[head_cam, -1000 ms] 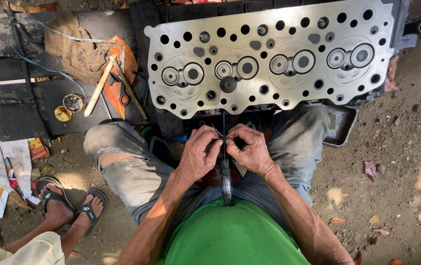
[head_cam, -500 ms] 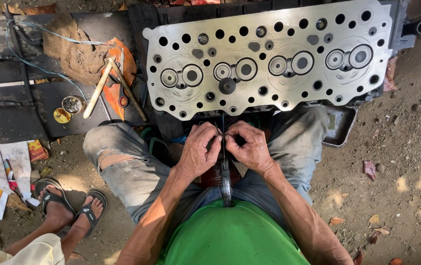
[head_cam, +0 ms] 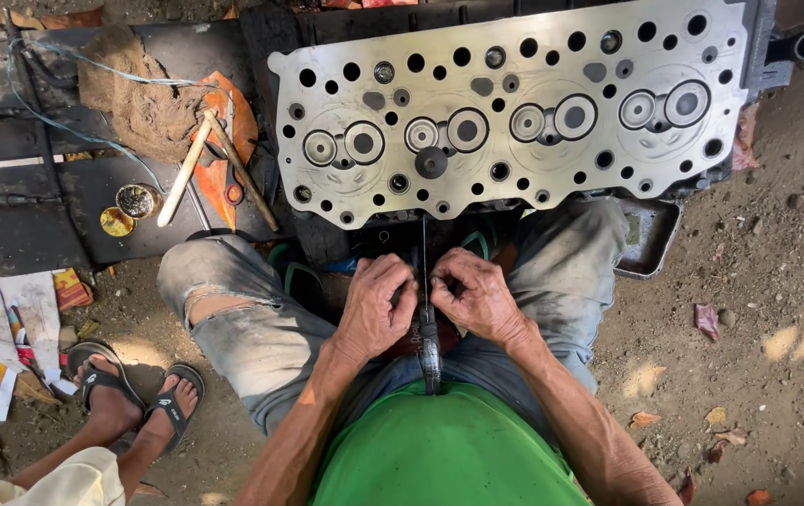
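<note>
Just below the cylinder head (head_cam: 514,112), over the lap: one slender metal rod (head_cam: 427,319), dark, long axis running straight away from the person, far tip pointing at the head's near edge, near end toward the green shirt (head_cam: 449,450). Rod lies between both hands. Left hand (head_cam: 376,309): fingers curled tight against the rod's left side. Right hand (head_cam: 472,298): fingers bent, pinching the rod's right side. Left of the head: wooden sticks (head_cam: 186,169), two small round tins (head_cam: 128,210).
</note>
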